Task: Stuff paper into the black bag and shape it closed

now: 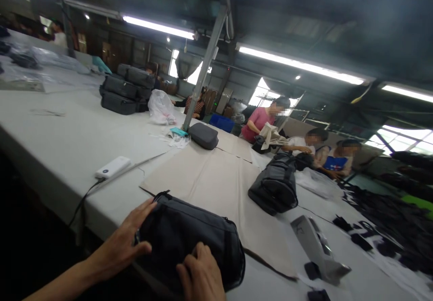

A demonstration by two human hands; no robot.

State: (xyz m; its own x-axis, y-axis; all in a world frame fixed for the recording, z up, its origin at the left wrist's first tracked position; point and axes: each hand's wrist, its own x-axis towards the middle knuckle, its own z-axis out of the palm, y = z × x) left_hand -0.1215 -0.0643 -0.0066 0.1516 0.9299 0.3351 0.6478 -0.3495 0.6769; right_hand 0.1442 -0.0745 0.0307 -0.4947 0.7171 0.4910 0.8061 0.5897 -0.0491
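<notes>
While our left hand (126, 242) and right hand (201, 274) press flat, grip apart, on the dark bag (189, 238), it sits at the tabletop (61, 143) edge.

Setting: bag-making workshop, factory floor. Evidence follows, located relative to the long grey work table (61, 129). On its far end, a stack of finished dark bags (126, 89); mid-table, a single grey pouch (203, 135) and a larger black bag (274, 184) lying on flat brown paper sheets (216, 179). Along the table's right side, loose black fabric pieces (358, 238). Behind the table, several seated workers (306, 145) handling bags. Above it, rows of fluorescent tube lights (301, 66) under a dark metal roof, with a slanted steel post (204, 66) rising from the table.
</notes>
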